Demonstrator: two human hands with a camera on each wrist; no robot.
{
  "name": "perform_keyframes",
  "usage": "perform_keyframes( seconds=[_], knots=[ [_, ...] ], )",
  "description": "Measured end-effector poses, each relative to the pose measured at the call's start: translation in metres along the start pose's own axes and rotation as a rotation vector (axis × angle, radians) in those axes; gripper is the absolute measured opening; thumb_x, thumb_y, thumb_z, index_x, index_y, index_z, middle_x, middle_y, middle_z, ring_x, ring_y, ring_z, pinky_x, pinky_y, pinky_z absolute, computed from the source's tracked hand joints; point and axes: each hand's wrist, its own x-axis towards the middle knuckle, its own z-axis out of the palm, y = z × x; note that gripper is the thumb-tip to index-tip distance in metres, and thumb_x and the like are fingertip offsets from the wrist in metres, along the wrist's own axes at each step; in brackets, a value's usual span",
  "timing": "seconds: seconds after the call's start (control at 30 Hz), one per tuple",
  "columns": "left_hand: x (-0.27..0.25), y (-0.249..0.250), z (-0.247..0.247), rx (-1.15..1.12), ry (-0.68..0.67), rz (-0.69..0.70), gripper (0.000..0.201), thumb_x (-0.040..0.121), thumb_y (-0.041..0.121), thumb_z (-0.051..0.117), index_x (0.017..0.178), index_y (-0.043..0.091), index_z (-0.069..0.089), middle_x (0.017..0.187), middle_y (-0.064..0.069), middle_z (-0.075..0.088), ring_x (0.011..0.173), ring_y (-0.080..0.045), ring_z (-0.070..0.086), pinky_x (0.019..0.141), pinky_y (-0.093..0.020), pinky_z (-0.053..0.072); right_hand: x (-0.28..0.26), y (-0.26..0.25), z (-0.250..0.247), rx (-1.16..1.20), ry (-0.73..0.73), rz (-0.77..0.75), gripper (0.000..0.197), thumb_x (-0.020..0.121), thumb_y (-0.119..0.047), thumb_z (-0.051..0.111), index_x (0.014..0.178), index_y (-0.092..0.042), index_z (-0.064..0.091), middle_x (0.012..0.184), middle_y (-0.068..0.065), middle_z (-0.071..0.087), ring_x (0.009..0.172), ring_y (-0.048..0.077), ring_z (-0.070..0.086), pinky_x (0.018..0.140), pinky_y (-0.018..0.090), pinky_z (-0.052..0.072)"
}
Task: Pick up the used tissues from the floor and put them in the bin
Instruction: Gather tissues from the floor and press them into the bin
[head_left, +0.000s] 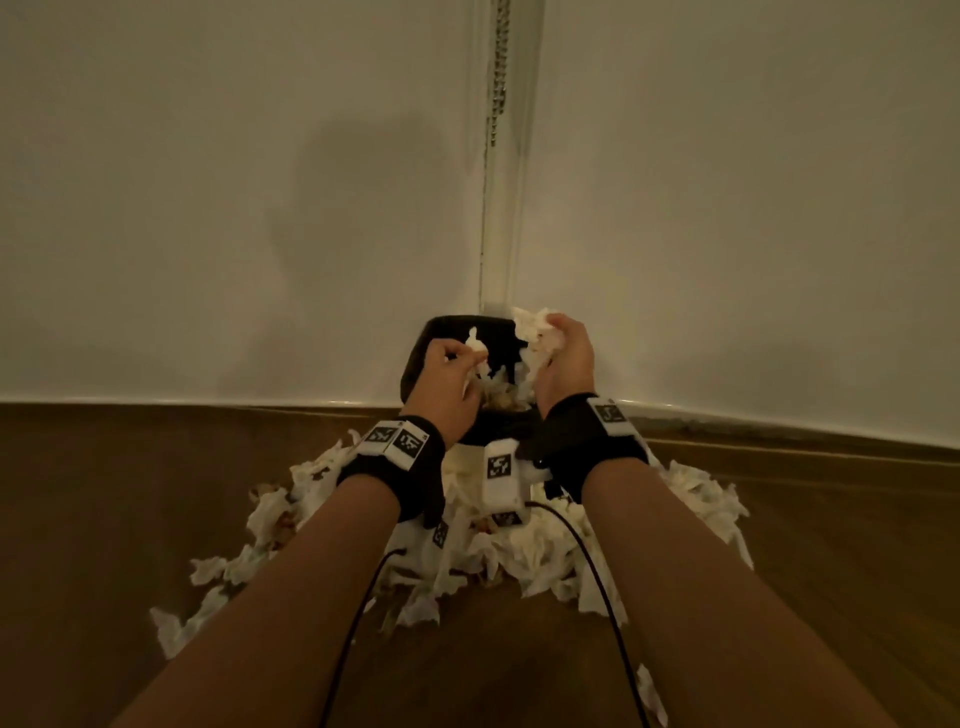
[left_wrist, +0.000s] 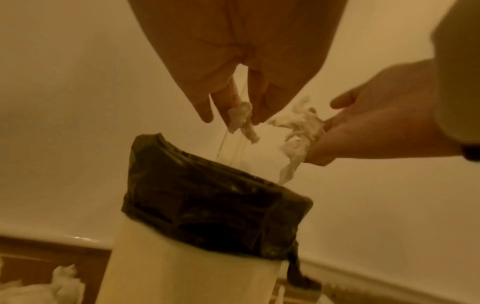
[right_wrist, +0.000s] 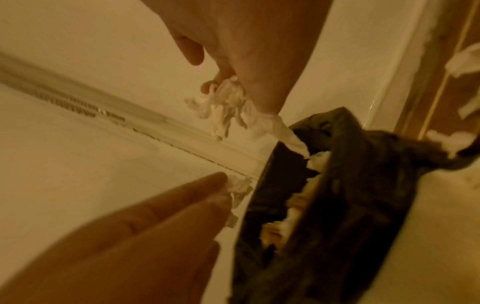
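Note:
A white bin (left_wrist: 182, 267) lined with a black bag (head_left: 441, 338) stands in the wall corner, with crumpled tissues (right_wrist: 298, 201) inside it. Both hands hover over its mouth. My left hand (head_left: 470, 358) pinches a small tissue scrap (left_wrist: 242, 119) between its fingertips. My right hand (head_left: 545, 343) grips a larger crumpled wad of tissue (head_left: 535, 332), which hangs down towards the opening (right_wrist: 285, 131). A big pile of used tissues (head_left: 519, 561) lies on the wooden floor in front of the bin, partly hidden by my forearms.
White walls meet in a corner right behind the bin, with a skirting board (head_left: 208, 402) along the floor. Loose tissues (head_left: 171, 631) trail out to the left and right (head_left: 652, 691) on the brown floor. Black cables (head_left: 358, 623) run from both wristbands.

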Motion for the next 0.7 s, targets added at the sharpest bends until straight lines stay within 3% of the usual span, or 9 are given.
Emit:
perform_keyframes(
  seconds=[0.07,0.13,0.2,0.23,0.3,0.4,0.53,0.6,0.7],
  knots=[
    [0.001,-0.005,0.008,0.067,-0.142,-0.047,0.050,0.093,0.006,0.045,0.141,0.015,0.037,0.147,-0.006,0.025,0.132,-0.022,0.035,0.113,-0.025,0.024,0.010,0.011,-0.006,-0.141,0.024,0.022,0.044,0.092,-0.032,0.047,0.123,-0.004,0.059,0.112,0.016,0.061,0.105,0.033,0.058,0.091,0.041,0.046],
    [-0.001,-0.009,0.010,0.082,-0.175,-0.063,0.054,0.094,0.007,0.044,0.145,0.019,0.030,0.152,-0.006,0.021,0.140,-0.023,0.025,0.117,-0.041,0.021,0.013,0.020,-0.012,-0.194,-0.015,0.039,0.046,0.094,-0.037,0.046,0.130,-0.010,0.055,0.112,0.009,0.061,0.108,0.031,0.057,0.097,0.044,0.044],
    [-0.003,-0.012,0.010,0.024,-0.098,-0.047,0.053,0.094,0.006,0.044,0.144,0.021,0.033,0.150,-0.006,0.026,0.138,-0.023,0.027,0.115,-0.040,0.024,0.013,0.024,-0.016,-0.191,-0.038,0.015,0.043,0.097,-0.036,0.042,0.135,-0.017,0.048,0.113,-0.002,0.052,0.105,0.020,0.053,0.096,0.040,0.045],
    [-0.005,-0.013,0.010,-0.016,-0.039,-0.029,0.051,0.093,0.005,0.044,0.141,0.021,0.037,0.148,-0.006,0.030,0.135,-0.021,0.033,0.113,-0.031,0.027,0.012,0.024,-0.017,-0.206,-0.049,-0.015,0.042,0.098,-0.035,0.038,0.136,-0.019,0.046,0.118,-0.003,0.046,0.108,0.016,0.048,0.095,0.037,0.044],
    [-0.009,-0.015,0.010,-0.071,0.084,0.007,0.045,0.093,0.004,0.044,0.135,0.021,0.047,0.138,-0.004,0.040,0.122,-0.016,0.044,0.096,-0.010,0.032,0.011,0.022,-0.020,-0.256,-0.013,-0.088,0.036,0.099,-0.032,0.036,0.131,-0.020,0.050,0.122,0.000,0.046,0.110,0.014,0.044,0.089,0.031,0.044],
    [-0.021,-0.019,0.011,-0.144,0.205,-0.025,0.035,0.094,0.011,0.042,0.124,0.024,0.055,0.119,0.000,0.051,0.101,-0.006,0.051,0.086,-0.014,0.039,0.004,0.024,-0.021,-0.440,0.180,-0.301,0.026,0.097,-0.023,0.038,0.103,-0.018,0.063,0.100,0.004,0.060,0.096,0.016,0.054,0.086,0.032,0.045],
    [-0.046,-0.035,0.019,-0.173,0.237,-0.140,0.028,0.094,0.015,0.042,0.110,0.028,0.061,0.094,0.012,0.059,0.080,0.005,0.053,0.070,-0.003,0.038,-0.017,0.047,-0.026,-0.606,0.285,-0.522,0.030,0.096,-0.019,0.041,0.078,-0.015,0.065,0.066,-0.002,0.057,0.063,0.006,0.052,0.059,0.016,0.040],
    [-0.063,-0.044,0.024,-0.189,0.207,-0.183,0.027,0.093,0.014,0.043,0.105,0.029,0.062,0.086,0.012,0.061,0.079,-0.001,0.056,0.069,-0.009,0.040,-0.027,0.066,-0.034,-0.682,0.290,-0.554,0.032,0.095,-0.020,0.043,0.071,-0.009,0.062,0.057,-0.007,0.051,0.050,-0.002,0.047,0.046,0.008,0.034],
    [-0.089,-0.058,0.030,-0.141,0.135,-0.230,0.026,0.090,0.011,0.046,0.100,0.025,0.064,0.086,0.006,0.065,0.079,-0.009,0.059,0.073,-0.022,0.046,-0.040,0.092,-0.049,-0.817,0.256,-0.500,0.029,0.093,-0.020,0.044,0.069,-0.015,0.060,0.054,-0.010,0.049,0.046,0.001,0.045,0.040,0.011,0.031]
  ],
)
